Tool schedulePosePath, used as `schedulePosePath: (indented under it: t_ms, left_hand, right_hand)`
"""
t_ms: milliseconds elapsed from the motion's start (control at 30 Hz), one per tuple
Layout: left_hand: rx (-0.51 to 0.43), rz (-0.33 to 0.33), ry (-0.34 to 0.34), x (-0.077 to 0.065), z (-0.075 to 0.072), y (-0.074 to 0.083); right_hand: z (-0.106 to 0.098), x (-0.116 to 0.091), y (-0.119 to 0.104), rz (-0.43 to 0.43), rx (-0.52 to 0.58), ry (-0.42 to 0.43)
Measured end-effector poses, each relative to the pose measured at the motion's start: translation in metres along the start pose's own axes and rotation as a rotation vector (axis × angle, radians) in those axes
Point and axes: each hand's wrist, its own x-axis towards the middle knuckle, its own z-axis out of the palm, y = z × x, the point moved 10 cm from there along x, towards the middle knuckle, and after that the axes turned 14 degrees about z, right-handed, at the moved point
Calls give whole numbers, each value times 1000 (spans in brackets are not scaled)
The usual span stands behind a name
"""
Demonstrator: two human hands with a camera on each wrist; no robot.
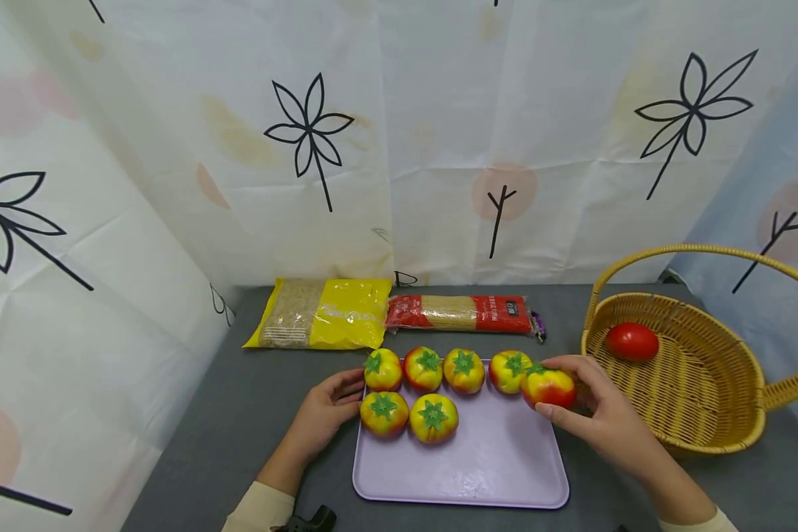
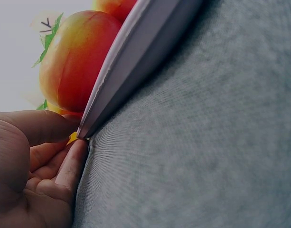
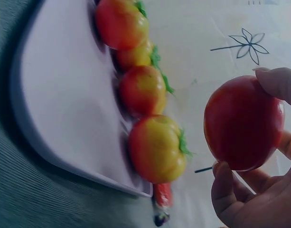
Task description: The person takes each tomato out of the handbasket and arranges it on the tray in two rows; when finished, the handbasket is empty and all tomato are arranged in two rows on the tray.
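A red-and-yellow tomato [image 1: 549, 387] with a green leafy top is held in my right hand [image 1: 595, 403], fingers and thumb around its sides. It hangs above the back right part of the lilac tray [image 1: 465, 473]; the right wrist view shows its red underside [image 3: 242, 123]. On the tray, several similar tomatoes form a back row, among them a back-right tomato [image 1: 507, 371]. Two more, including a front tomato [image 1: 434, 418], sit before them at the left. My left hand [image 1: 326, 414] is at the tray's left side, its fingertips pinching the tray rim [image 2: 95, 102].
A yellow wicker basket [image 1: 748, 362] with a tall handle stands right of the tray, a red tomato [image 1: 632, 342] inside. Behind the tray lie a yellow bag of grain [image 1: 352, 310] and a red pack of noodles [image 1: 462, 313]. Patterned cloth [image 1: 432, 111] hangs behind the grey table.
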Motion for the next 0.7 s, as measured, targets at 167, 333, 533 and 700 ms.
schedulePosePath:
  t_ms: [167, 333, 533, 700]
  left_hand:
    - [-1, -3, 4, 0, -1, -1]
    - [-4, -6, 8, -1, -1, 0]
    - [6, -4, 3, -1, -1, 0]
    - [32, 10, 4, -1, -1, -1]
  right_hand:
    - [15, -1, 3, 34, 10, -49]
    - [31, -4, 6, 34, 3, -85]
    - [52, -6, 10, -3, 5, -139]
    - [61, -8, 9, -62, -8, -152]
